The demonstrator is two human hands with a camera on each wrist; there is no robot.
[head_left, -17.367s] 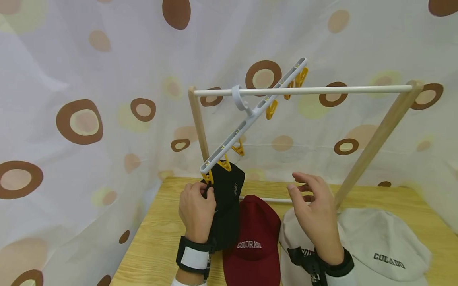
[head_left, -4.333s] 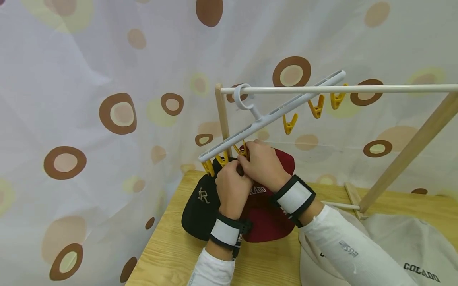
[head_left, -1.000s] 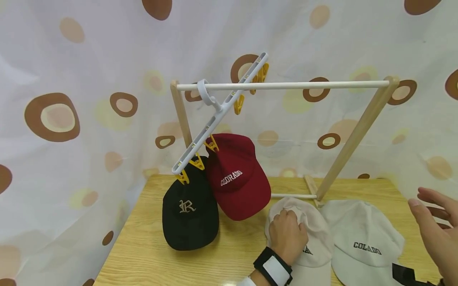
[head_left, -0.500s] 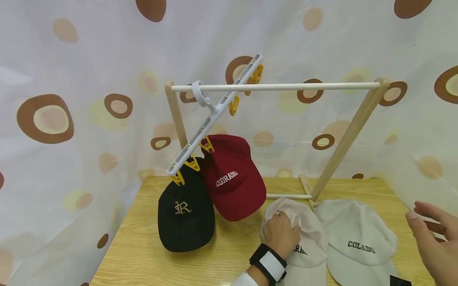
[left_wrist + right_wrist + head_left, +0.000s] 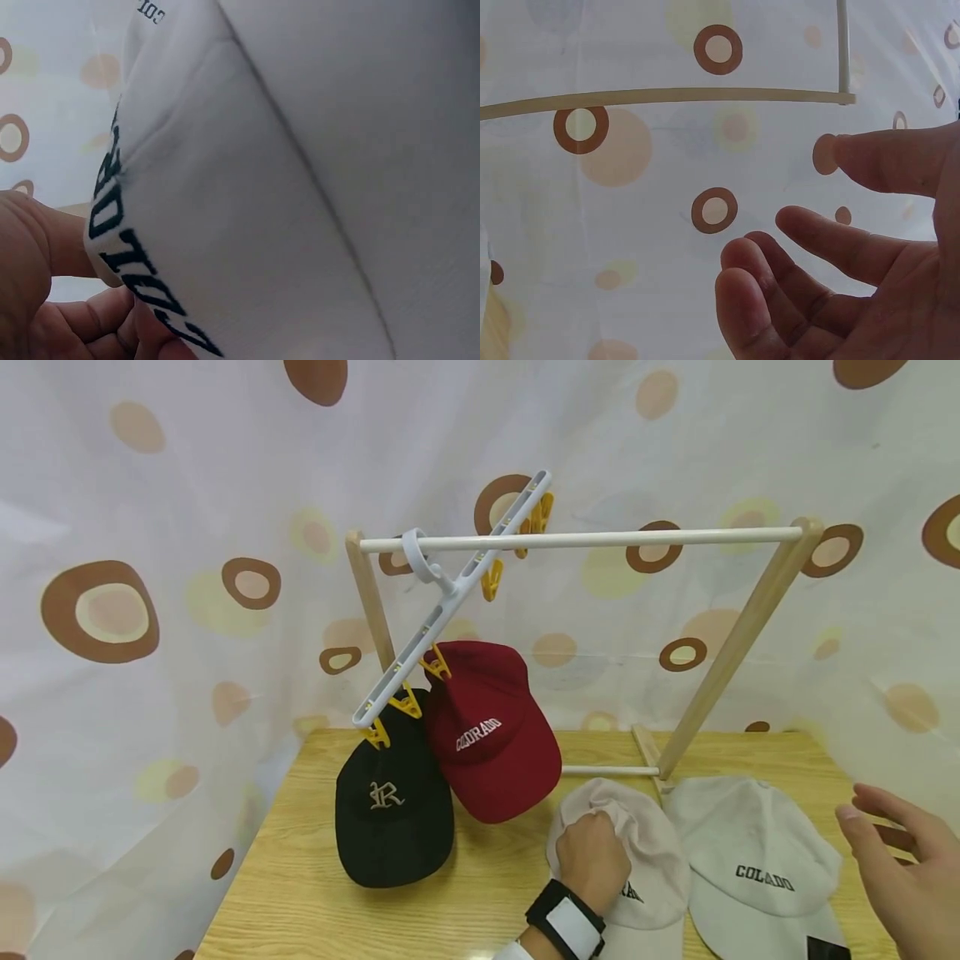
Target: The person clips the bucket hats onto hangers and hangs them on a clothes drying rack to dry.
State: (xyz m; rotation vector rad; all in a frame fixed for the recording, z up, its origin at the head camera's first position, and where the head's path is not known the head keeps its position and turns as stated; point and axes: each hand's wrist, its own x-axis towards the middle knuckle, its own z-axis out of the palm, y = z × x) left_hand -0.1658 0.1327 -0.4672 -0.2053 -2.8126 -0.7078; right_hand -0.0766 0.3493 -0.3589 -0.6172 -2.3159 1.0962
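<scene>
pale beige cloth cap with dark lettering (image 5: 656,860) is gripped by the left hand (image 5: 594,860); the right hand (image 5: 911,868) hovers, thumb and fingers apart, near a light-grey cloth cap (image 5: 761,847).

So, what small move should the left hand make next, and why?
Perhaps lift the beige cap toward a free yellow clip on the white hanger: the left hand grips its fabric, and the black cap and red cap hang clipped there.

Curtained-off corner, home or studio unclear; spotted curtain (image 5: 637,452) behind a wood-grain table (image 5: 292,877)
</scene>
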